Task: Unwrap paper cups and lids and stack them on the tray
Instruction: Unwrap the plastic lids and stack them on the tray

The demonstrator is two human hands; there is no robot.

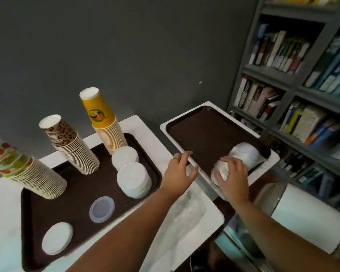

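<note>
On the left brown tray (73, 197) stand three upside-down cup stacks: a colourful one (26, 171), a leopard-print one (71, 146) and a yellow one (106, 122). Two white lid stacks (133, 179) rise beside them, with a clear lid (102, 209) and a flat white lid (57, 238) lying nearer me. The right brown tray (204, 134) carries a wrapped bundle of white lids (243, 154). My right hand (233, 175) grips the near end of that bundle at the tray's front edge. My left hand (180, 169) hovers over the gap between the tables, fingers relaxed, touching the right tray's rim.
Crumpled clear plastic wrap (185, 213) lies on the white table in front of the left tray. A grey bookshelf (294, 81) full of books stands at the right. A white cylindrical bin (306, 216) sits below the right table.
</note>
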